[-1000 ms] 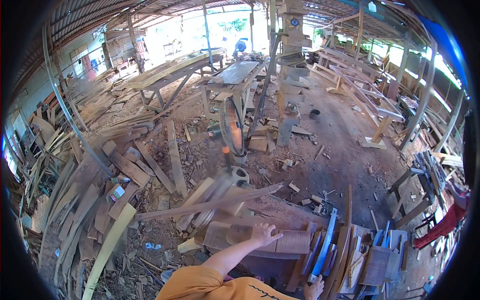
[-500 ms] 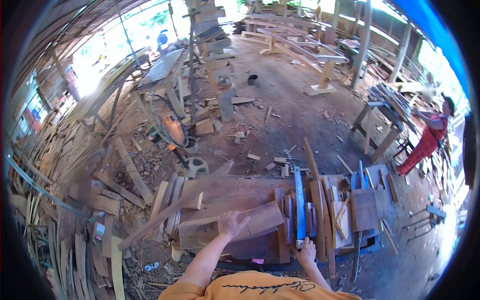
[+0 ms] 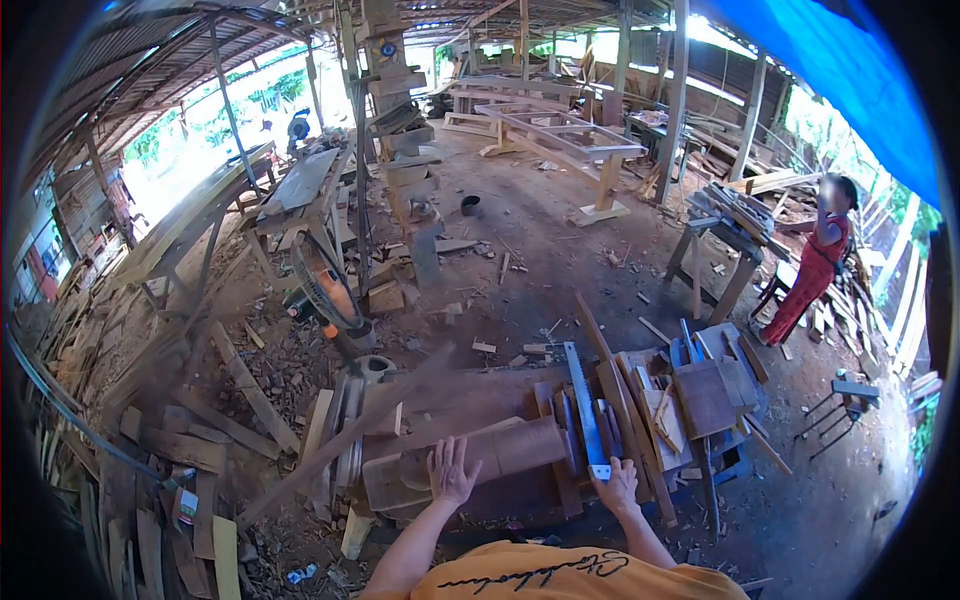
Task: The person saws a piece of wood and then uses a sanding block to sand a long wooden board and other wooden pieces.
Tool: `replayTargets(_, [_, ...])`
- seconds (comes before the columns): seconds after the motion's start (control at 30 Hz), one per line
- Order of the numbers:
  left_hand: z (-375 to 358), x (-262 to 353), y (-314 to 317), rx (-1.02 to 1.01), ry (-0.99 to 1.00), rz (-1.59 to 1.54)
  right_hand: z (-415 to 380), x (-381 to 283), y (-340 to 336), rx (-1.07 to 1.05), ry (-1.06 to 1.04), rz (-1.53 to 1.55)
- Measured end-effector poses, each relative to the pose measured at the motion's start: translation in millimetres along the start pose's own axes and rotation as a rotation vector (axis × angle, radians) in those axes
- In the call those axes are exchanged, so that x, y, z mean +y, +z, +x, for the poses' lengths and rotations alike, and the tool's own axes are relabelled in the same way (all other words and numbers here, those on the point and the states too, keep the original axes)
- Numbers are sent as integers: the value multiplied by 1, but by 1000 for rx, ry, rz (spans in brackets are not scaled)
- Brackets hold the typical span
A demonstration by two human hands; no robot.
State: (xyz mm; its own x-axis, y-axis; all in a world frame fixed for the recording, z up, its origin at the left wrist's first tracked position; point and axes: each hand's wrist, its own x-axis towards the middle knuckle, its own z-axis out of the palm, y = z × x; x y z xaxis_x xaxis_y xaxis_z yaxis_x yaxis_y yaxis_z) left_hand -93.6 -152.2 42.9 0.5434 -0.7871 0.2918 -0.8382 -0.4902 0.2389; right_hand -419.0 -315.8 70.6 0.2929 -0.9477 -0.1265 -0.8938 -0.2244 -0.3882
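My left hand (image 3: 453,472) lies with fingers spread on a brown wooden board (image 3: 510,449) on the low workbench (image 3: 480,383). My right hand (image 3: 616,484) is closed at the handle end of a handsaw (image 3: 581,405), whose long blue-grey blade points away from me. Narrow wood pieces lie beside the saw, with a long plank (image 3: 630,420) to its right. A long thin strip of wood (image 3: 345,437) slants across the bench's left side.
A black and orange fan (image 3: 330,285) stands beyond the bench. Scrap wood (image 3: 180,450) is heaped at left. A person in red (image 3: 806,275) stands at right by a wood-laden stand (image 3: 722,235). Dark wooden blocks (image 3: 712,398) lie on the bench's right.
The view has tilted up and shifted right. My left hand has its fingers pointing more forward on the board. The person in red stands more upright, with an arm raised.
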Motion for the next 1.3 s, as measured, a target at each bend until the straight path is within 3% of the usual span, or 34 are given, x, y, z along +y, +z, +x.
replayTargets(0.1, [-41, -26, -11, 0, 76, 1, -18, -33, -7, 123, -149, 104])
replayTargets(0.2, [-96, -43, -29, -3, 70, -17, -29, -75, -2, 83, -332, 90])
replayTargets(0.23, [-114, -43, -48, 136, 70, -103, -34, -86, 7, 79, -416, 103])
replayTargets(0.27, [-140, -52, -49, 121, 28, -111, -39, -99, 16, 94, -462, 102])
replayTargets(0.33, [-195, -77, -50, -2, -170, -543, -47, -128, 29, 68, -531, 108])
replayTargets(0.37, [-224, -81, -52, 112, -241, -556, -54, -141, 34, 64, -579, 110])
replayTargets(0.5, [-370, -127, -44, 81, -535, -420, -81, -192, 48, 110, -784, 236])
replayTargets(0.57, [-459, -155, -16, 63, -772, -313, -93, -212, 52, -161, -850, 355])
replayTargets(0.6, [-502, -166, -3, 64, -912, -223, -100, -223, 53, -173, -867, 350])
replayTargets(0.67, [-571, -171, -7, 210, -1139, -230, -118, -250, 46, -13, -967, 521])
replayTargets(0.7, [-585, -172, -14, 221, -1167, -227, -125, -264, 37, -22, -893, 602])
replayTargets(0.73, [-600, -170, -26, 228, -1399, -191, -133, -280, 22, -20, -833, 691])
replayTargets(0.77, [-611, -166, -37, 231, -1627, -152, -140, -298, 6, -16, -766, 778])
replayTargets(0.83, [-620, -161, -52, 264, -1699, -113, -146, -333, -23, 124, -861, 959])
replayTargets(0.93, [-607, -163, -57, 270, -1802, -81, -156, -378, -52, 162, -942, 1032])
replayTargets(1.0, [-587, -165, -51, 359, -1779, -107, -152, -398, -37, 76, -971, 1048])
replayTargets(1.1, [-563, -166, -22, 497, -1703, -270, -122, -413, 35, -52, -1243, 615])
replayTargets(1.17, [-570, -183, 33, 401, -1690, -603, -106, -404, 72, -246, -1297, 485])
replayTargets(1.23, [-533, -167, 1, 247, -1668, -645, -86, -385, 104, -228, -1214, 430])
replayTargets(1.3, [-513, -157, -30, 235, -1644, -586, -59, -368, 124, -84, -1149, 292])
